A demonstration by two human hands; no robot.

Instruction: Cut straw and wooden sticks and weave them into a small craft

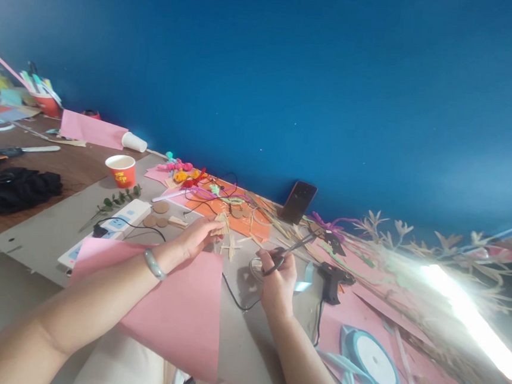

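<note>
My left hand [197,237], with a jade-coloured bangle [154,264] on the wrist, pinches a small flat straw-coloured piece [221,223] over the middle of the table. Its exact kind is too small to make out. On the table just below that piece lies a cross-shaped bit of straw [232,248]. My right hand [280,284] is closed around the handles of dark scissors [298,245], whose blades point up and to the right, away from the left hand. Partly behind the right hand shows a roll of ribbon or tape [256,268].
Pink paper [174,310] covers the near edge. Left are a power strip [131,216], a paper cup [120,171] and round wooden discs [160,207]. A phone [299,202] leans against the blue wall. To the right lie a glue gun [333,281] and a ribbon spool [373,360].
</note>
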